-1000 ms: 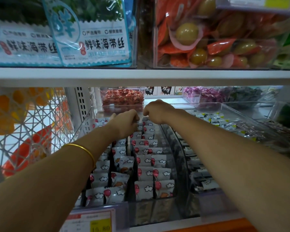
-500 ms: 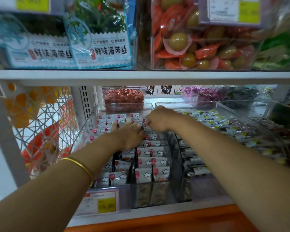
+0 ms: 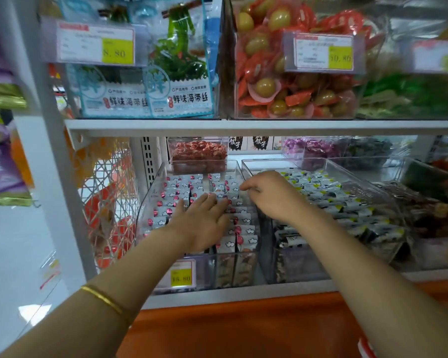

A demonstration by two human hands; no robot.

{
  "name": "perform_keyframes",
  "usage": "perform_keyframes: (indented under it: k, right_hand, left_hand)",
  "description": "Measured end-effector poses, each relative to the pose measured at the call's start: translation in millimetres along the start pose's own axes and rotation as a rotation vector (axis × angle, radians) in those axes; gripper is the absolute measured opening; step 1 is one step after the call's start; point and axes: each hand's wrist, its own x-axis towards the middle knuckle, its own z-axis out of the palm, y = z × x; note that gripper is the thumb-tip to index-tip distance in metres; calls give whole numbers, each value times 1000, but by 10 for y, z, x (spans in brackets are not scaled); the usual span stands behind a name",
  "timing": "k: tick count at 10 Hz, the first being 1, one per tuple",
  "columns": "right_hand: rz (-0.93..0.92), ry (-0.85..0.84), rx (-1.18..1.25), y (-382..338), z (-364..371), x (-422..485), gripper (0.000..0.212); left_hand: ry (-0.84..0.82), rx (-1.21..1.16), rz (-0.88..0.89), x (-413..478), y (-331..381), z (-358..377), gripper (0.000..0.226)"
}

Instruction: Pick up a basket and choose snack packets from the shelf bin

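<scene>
Clear plastic is walling the shelf bin (image 3: 150, 202), white snack packets (image 3: 243, 218) standing in rows inside. Left hand (image 3: 202, 223) is lying flat on them, fingers straight; right hand (image 3: 272, 195), at its 2 o'clock, is curling over packets, grip impossible to tell.

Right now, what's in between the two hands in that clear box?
In the head view, white snack packets with pink dots lie between the left hand and the right hand, inside the clear bin.
</scene>
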Motion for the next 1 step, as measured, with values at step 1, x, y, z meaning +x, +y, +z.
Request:
perform_keyframes:
  k: [1]
  right_hand:
    - [-7,28,29,-78,-46,-210,33]
  left_hand:
    - [19,5,-19,-82,87,-42,54]
